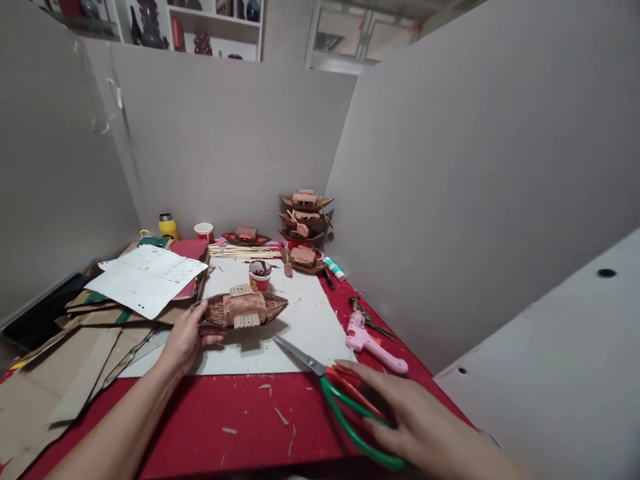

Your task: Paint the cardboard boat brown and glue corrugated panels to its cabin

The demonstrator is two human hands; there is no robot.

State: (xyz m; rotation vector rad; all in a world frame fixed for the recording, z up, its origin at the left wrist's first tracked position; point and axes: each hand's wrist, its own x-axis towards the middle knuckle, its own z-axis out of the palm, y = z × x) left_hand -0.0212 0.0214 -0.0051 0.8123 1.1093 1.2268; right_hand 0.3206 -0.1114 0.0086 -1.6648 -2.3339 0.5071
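Note:
My left hand [184, 340] grips one end of a brown model boat [245, 308], holding it above a white sheet [300, 333]. The boat has a rounded cabin roof with pale corrugated flaps on both sides. At the lower right, my right hand [407, 413] is closed on the handles of a pair of scissors [313, 363], one loop green and the other red. The blades look closed and point up and left toward the boat. Just behind the boat stands a paper cup [260, 275] with dark brown stuff inside.
Several finished-looking boats [306, 217] are stacked at the back right, near thin wooden sticks [245, 251]. A pink glue gun [373, 343] and pliers [377, 323] lie on the right. Cardboard pieces [80, 360] and a drawn-on paper [150, 273] cover the left. Grey panels [225, 140] enclose the table.

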